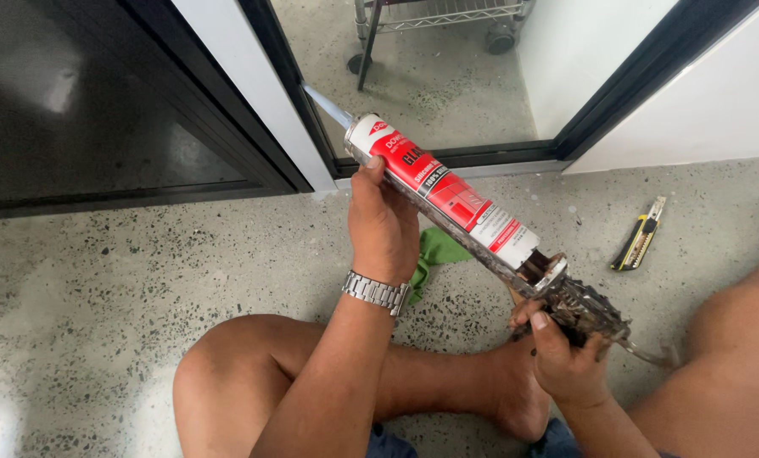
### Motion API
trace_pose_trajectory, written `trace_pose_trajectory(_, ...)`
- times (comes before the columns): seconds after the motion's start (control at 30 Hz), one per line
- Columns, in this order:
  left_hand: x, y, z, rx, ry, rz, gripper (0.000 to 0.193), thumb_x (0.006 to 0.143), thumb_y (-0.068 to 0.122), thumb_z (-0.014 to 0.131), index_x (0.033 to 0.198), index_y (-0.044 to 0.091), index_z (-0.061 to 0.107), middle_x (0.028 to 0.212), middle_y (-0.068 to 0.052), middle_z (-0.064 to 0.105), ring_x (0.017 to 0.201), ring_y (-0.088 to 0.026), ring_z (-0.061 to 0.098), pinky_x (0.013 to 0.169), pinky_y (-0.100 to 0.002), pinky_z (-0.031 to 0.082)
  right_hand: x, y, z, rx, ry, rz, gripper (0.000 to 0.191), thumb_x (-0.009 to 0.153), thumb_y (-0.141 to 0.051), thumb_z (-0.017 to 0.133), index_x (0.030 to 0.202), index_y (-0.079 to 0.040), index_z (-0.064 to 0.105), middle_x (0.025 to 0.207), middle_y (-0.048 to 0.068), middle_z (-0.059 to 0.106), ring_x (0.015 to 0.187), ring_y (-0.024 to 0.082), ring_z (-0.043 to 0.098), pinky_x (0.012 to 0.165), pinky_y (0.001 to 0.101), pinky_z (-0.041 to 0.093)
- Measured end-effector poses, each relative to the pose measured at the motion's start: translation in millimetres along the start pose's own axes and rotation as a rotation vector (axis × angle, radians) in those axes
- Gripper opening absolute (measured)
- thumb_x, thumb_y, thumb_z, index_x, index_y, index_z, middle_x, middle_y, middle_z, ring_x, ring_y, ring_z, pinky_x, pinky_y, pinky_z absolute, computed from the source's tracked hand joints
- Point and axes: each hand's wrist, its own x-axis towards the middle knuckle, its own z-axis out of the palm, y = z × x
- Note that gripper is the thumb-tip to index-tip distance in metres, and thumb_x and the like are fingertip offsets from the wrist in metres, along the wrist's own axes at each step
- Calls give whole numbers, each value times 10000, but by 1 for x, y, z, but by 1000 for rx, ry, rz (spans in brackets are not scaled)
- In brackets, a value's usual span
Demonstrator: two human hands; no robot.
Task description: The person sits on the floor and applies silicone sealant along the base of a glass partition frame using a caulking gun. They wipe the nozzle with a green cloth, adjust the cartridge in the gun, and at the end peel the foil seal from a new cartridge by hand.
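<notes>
The left hand (pixel 383 222) is wrapped around the front of a caulking gun (pixel 481 246) holding a red-and-white sealant cartridge (pixel 443 191), its nozzle (pixel 327 105) touching the black door frame (pixel 290 102) at the floor's far edge. A green cloth (pixel 434 253) lies beneath. The right hand (pixel 566 360) grips the trigger end. A yellow utility knife (pixel 641 234) lies on the floor (pixel 82 288) further right.

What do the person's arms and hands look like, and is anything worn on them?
Both forearms are bare, with no sleeves and no gloves. The left hand has a silver metal link watch around its wrist. The right hand wears nothing that shows.
</notes>
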Motion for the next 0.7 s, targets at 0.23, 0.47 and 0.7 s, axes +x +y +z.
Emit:
trace_pose_trajectory(0.23, 0, -15, -18, -10, 80, -50, 426, 1001, 355, 557, 1232, -2, 544, 1131, -139, 669, 1067, -265, 653, 992, -454, 508, 4, -8, 3, 548, 98, 608, 87, 979, -40, 548, 984, -7, 628, 860, 90, 681, 791, 181, 680, 742, 340, 593)
trace_pose_trajectory(0.47, 2, -26, -32, -8, 121, -93, 404, 989, 331, 522, 1259, 31, 539, 1125, -122, 663, 1059, -267, 644, 985, -462, 495, -5, -1, 12, 431, 65, 582, 113, 987, -98, 568, 932, -17, 623, 820, 60, 670, 734, 162, 669, 691, 312, 580)
trace_pose_trajectory(0.7, 5, -40, -52, -14, 152, -100, 389, 995, 332, 511, 1218, 16, 546, 1105, -127, 668, 1044, -276, 648, 972, -469, 502, -1, 3, 12, 85, 2, 243, 114, 1008, -36, 553, 907, -7, 596, 857, 75, 671, 702, 169, 667, 677, 316, 559)
